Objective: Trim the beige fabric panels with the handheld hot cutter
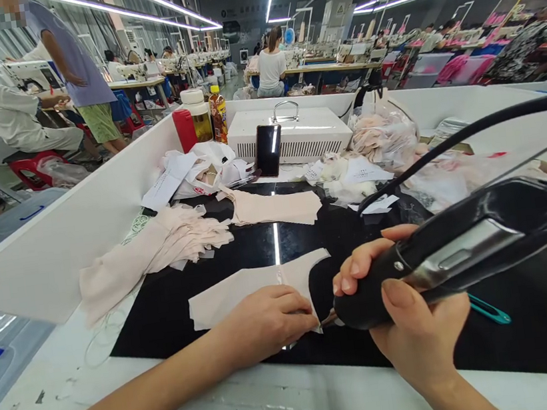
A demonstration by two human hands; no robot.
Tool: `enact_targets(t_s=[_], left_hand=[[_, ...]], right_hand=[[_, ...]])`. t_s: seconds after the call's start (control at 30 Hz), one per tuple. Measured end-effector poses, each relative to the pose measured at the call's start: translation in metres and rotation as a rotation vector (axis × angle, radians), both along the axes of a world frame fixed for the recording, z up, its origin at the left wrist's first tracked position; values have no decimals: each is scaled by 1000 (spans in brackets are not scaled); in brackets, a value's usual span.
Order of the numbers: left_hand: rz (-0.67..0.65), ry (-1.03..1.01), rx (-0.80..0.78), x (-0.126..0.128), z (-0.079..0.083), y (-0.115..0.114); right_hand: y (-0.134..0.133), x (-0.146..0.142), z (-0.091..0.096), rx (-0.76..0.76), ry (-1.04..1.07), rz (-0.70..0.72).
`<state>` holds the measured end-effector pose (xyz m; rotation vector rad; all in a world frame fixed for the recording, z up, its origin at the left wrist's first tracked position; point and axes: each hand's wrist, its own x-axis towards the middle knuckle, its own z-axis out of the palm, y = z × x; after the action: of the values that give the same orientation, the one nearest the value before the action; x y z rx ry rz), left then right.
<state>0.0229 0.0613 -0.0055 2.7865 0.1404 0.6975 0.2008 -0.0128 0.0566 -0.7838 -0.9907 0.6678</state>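
A beige cut fabric piece (234,292) lies flat on the black work surface in front of me. My left hand (273,316) rests over its right part, fingers together and pressed down on the fabric close to its lower right corner. My right hand (413,314) is wrapped round a black corded hand tool (465,250) with a silver panel. The tool's narrow tip (329,319) points left and meets or nearly meets the fabric corner beside my left fingertips. Another beige piece (276,206) lies farther back, and a pile of such pieces (158,247) is on the left.
White walls (58,253) edge the table. At the back are a phone (269,150), a white metal box (294,128), a jar (197,115), a bottle (218,114) and bagged fabric (379,127). A teal thread snipper (491,308) lies right; a black cable (469,122) arches above. People work beyond.
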Motion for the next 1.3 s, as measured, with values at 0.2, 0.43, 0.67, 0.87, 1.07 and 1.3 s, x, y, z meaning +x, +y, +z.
enact_targets(t_s=[0.2, 0.43, 0.67, 0.87, 1.07, 1.3], left_hand=[[10, 11, -8, -1, -1, 0], [9, -4, -8, 0, 0, 0], [14, 3, 1, 0, -2, 0], [-1, -5, -6, 0, -3, 1], [17, -57, -34, -4, -1, 0], [107, -29, -99, -10, 7, -2]], right_hand=[[-1, 1, 0, 0, 5, 6], [-1, 1, -1, -19, -10, -12], [1, 0, -1, -8, 7, 7], [1, -1, -2, -7, -7, 3], [1, 1, 0, -10, 15, 11], [3, 11, 10, -9, -16, -87]])
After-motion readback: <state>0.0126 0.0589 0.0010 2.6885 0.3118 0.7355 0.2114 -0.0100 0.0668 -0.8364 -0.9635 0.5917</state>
